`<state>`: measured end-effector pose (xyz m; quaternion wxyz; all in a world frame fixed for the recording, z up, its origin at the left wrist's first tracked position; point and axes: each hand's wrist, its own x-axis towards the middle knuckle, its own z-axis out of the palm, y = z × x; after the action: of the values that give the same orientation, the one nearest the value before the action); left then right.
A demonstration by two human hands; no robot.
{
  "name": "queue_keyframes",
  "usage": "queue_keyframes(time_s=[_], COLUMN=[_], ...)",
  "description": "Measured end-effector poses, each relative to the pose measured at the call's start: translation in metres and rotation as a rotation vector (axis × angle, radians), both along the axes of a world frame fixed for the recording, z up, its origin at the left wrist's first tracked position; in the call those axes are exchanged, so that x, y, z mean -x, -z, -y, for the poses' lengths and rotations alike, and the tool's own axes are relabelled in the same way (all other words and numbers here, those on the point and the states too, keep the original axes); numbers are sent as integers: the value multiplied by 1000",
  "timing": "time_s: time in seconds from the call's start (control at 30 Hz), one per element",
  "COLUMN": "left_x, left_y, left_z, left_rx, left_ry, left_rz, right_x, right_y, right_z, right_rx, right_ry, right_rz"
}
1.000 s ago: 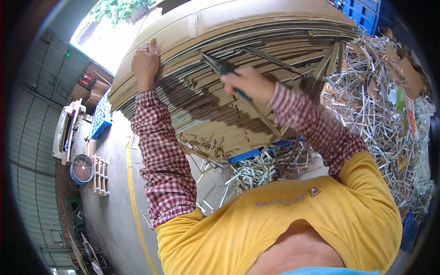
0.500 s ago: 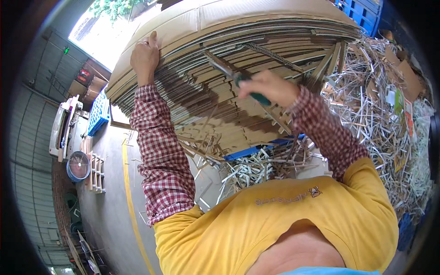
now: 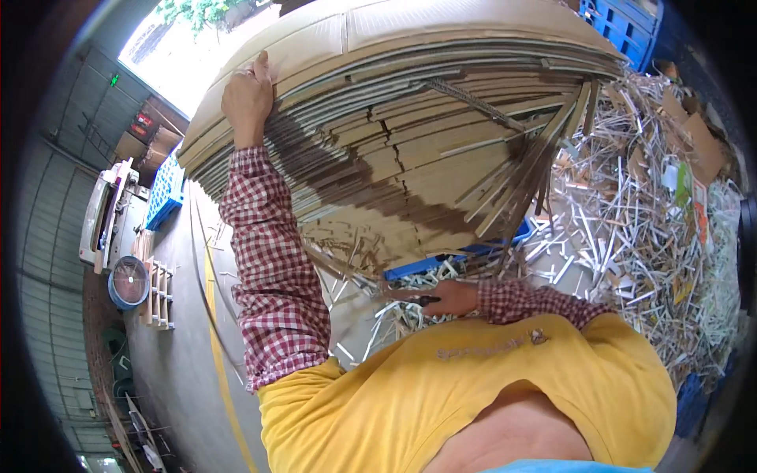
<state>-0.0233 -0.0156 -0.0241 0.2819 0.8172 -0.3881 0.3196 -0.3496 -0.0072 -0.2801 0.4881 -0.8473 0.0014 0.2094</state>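
A thick stack of brown cardboard sheets (image 3: 473, 39) fills the upper middle, its cut edges facing me. My left hand (image 3: 247, 93) is closed on the stack's upper left edge, the thumb pointing up. Low in front of my chest, my right hand (image 3: 453, 299) grips a hand tool (image 3: 428, 300) with a dark handle and a long metal end pointing left. The tool's exact kind is hard to make out. It is apart from the stack's side, below its bottom corner. Loose cardboard strips (image 3: 544, 150) hang from the stack's right side.
A large heap of paper and cardboard strips (image 3: 623, 229) lies on the right. Beneath the stack is a blue pallet edge (image 3: 418, 268). To the left are a round fan (image 3: 128, 282), a blue crate (image 3: 165, 191) and a yellow floor line (image 3: 221, 355).
My right hand has swung down toward my chest, taking the tool away from the stack's face. More strips now hang loose at the right. My left hand stays nearly in place.
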Motion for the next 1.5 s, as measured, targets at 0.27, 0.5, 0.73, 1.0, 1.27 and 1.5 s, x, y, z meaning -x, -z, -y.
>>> queue_keyframes(time_s=[0.27,0.5,0.73,1.0,1.27,1.5], left_x=[-3,0,-1,-6,-7,-11], left_y=[2,2,-3,3,8,9], left_z=[-10,-1,-8,3,3,-3], left_rx=[-13,-12,-1,60,68,-3], left_ry=[-54,-41,-74,-7,28,11], left_rz=[-33,-68,-18,-23,-20,45], right_x=[-20,-69,-97,-79,-71,-54], right_y=[-146,-192,-136,-102,-93,-114], right_z=[111,129,99,63,64,62], right_rx=[-174,-287,-230,-2,-39,-242], right_ry=[284,545,724,834,846,775], right_rz=[525,356,609,999,1043,713])
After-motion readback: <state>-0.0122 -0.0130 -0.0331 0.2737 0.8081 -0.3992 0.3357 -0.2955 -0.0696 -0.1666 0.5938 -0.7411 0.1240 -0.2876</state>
